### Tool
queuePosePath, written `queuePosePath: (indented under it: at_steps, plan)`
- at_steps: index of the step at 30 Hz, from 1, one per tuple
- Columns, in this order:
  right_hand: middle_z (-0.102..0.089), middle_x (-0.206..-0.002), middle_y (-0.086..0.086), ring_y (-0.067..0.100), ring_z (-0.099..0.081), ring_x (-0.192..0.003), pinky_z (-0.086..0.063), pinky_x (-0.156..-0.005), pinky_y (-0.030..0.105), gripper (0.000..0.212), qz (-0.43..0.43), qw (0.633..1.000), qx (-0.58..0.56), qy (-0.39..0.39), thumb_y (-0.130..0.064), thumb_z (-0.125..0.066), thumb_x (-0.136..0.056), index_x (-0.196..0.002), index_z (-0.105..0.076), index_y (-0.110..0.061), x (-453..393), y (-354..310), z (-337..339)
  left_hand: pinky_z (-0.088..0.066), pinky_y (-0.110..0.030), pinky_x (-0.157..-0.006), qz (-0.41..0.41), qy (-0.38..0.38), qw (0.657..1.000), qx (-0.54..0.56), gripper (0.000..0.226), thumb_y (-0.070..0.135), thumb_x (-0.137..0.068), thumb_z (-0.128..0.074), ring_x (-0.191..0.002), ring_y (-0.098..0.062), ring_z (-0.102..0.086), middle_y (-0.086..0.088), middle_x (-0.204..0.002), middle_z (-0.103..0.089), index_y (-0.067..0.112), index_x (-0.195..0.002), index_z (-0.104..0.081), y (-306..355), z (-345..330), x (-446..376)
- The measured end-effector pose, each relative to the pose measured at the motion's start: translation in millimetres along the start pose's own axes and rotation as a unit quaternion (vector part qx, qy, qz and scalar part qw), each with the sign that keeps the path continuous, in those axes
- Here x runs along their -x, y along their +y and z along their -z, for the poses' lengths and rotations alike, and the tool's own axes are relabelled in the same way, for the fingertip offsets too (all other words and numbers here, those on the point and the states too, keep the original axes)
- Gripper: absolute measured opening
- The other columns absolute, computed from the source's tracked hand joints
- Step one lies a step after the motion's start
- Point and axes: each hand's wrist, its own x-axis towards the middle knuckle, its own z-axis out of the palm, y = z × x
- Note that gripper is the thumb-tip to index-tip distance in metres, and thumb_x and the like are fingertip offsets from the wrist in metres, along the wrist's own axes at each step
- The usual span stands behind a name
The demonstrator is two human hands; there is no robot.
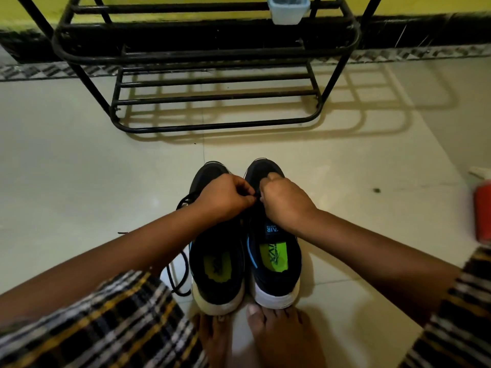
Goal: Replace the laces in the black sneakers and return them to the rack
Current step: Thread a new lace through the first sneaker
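Two black sneakers with white soles and lime insoles stand side by side on the tiled floor, toes pointing away from me: the left sneaker (216,264) and the right sneaker (275,261). My left hand (224,196) and my right hand (285,200) meet above the right sneaker's eyelets, each pinching a black lace between curled fingers. A loose black lace (178,272) trails on the floor left of the left sneaker. The black metal shoe rack (212,99) stands ahead, its lower shelves bare.
A red bottle (482,211) with a white top lies at the right edge. A pale blue container (288,9) sits on the rack's upper shelf. My bare feet (281,338) touch the sneakers' heels. Checked cloth covers both knees.
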Motion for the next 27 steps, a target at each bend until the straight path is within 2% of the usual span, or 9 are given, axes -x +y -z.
queuePosePath:
  at_steps: [3, 6, 10, 12, 15, 17, 19, 23, 27]
  plan:
    - [-0.048, -0.117, 0.012, 0.032, -0.049, -0.109, -0.036, -0.074, 0.032, 0.021, 0.011, 0.999, -0.016, -0.041, -0.007, -0.052, -0.089, -0.110, -0.055, -0.007, -1, 3, 11, -0.050, -0.032, -0.087, -0.001, 0.020, 1.000, -0.013, 0.024, 0.025, -0.083, -0.068, -0.092, -0.015, -0.064, 0.000, -0.101, -0.069, 0.019, -0.106, -0.066, -4, -4, 1]
    - [-0.050, -0.107, 0.010, 0.028, -0.048, -0.105, -0.037, -0.075, 0.032, 0.013, 0.049, 0.996, -0.005, -0.070, -0.006, -0.049, -0.088, -0.089, -0.051, -0.019, 1, 12, 29, -0.049, -0.028, -0.086, -0.010, 0.039, 0.999, 0.007, 0.029, 0.026, -0.083, -0.070, -0.093, -0.012, -0.063, 0.003, -0.103, -0.067, 0.021, -0.110, -0.063, -7, -6, 4]
    - [-0.046, -0.089, -0.002, 0.021, -0.046, -0.089, -0.038, -0.069, 0.031, 0.029, 0.032, 0.998, -0.007, -0.048, -0.006, -0.050, -0.087, -0.066, -0.039, -0.022, 5, 36, 49, -0.047, -0.030, -0.093, -0.040, 0.071, 0.997, 0.016, 0.033, 0.024, -0.083, -0.069, -0.103, -0.014, -0.059, 0.004, -0.112, -0.064, 0.023, -0.115, -0.062, -11, -8, 10]
    - [-0.045, -0.086, -0.003, 0.021, -0.046, -0.086, -0.040, -0.069, 0.033, 0.031, 0.042, 0.998, -0.004, -0.037, -0.006, -0.051, -0.088, -0.066, -0.038, -0.024, 6, 38, 50, -0.042, -0.031, -0.093, -0.084, 0.129, 0.986, -0.069, 0.033, 0.025, -0.084, -0.068, -0.107, -0.021, -0.054, 0.002, -0.116, -0.061, 0.026, -0.117, -0.062, -9, -13, 13]
    - [-0.043, -0.087, -0.004, 0.020, -0.048, -0.085, -0.044, -0.072, 0.036, 0.021, 0.087, 0.995, -0.018, -0.046, -0.011, -0.052, -0.089, -0.075, -0.043, -0.024, 8, 26, 43, -0.036, -0.030, -0.081, -0.190, 0.189, 0.951, -0.151, 0.024, 0.023, -0.083, -0.067, -0.093, -0.025, -0.055, 0.002, -0.106, -0.065, 0.022, -0.107, -0.067, -1, -20, 13]
    - [-0.045, -0.087, -0.003, 0.018, -0.049, -0.083, -0.044, -0.074, 0.035, 0.014, 0.101, 0.991, -0.059, -0.065, -0.013, -0.052, -0.090, -0.079, -0.048, -0.020, 9, 21, 41, -0.034, -0.026, -0.077, -0.186, 0.184, 0.960, -0.104, 0.012, 0.020, -0.084, -0.066, -0.089, -0.021, -0.055, 0.003, -0.097, -0.068, 0.021, -0.096, -0.070, 2, -17, 11]
    - [-0.047, -0.085, -0.004, 0.016, -0.047, -0.081, -0.039, -0.071, 0.031, 0.010, 0.086, 0.985, -0.132, -0.076, -0.013, -0.053, -0.092, -0.082, -0.051, -0.015, 11, 22, 44, -0.043, -0.030, -0.083, -0.167, 0.146, 0.975, -0.029, 0.010, 0.020, -0.085, -0.065, -0.090, -0.015, -0.057, 0.009, -0.092, -0.069, 0.025, -0.089, -0.072, -4, -13, 10]
    - [-0.048, -0.081, -0.005, 0.015, -0.045, -0.079, -0.033, -0.066, 0.029, 0.010, 0.070, 0.982, -0.169, -0.054, -0.013, -0.051, -0.093, -0.082, -0.051, -0.014, 12, 26, 45, -0.051, -0.036, -0.085, -0.169, 0.088, 0.981, 0.048, 0.015, 0.015, -0.088, -0.064, -0.091, -0.006, -0.063, 0.013, -0.092, -0.070, 0.026, -0.096, -0.071, -7, -12, 13]
    - [-0.049, -0.071, -0.010, 0.005, -0.045, -0.065, -0.034, -0.059, 0.023, 0.017, 0.057, 0.971, -0.225, -0.050, -0.014, -0.052, -0.093, -0.077, -0.051, -0.019, 13, 24, 45, -0.052, -0.041, -0.080, -0.172, 0.076, 0.980, 0.069, 0.008, 0.019, -0.085, -0.068, -0.084, -0.011, -0.066, 0.008, -0.086, -0.072, 0.023, -0.090, -0.072, -5, -15, 11]
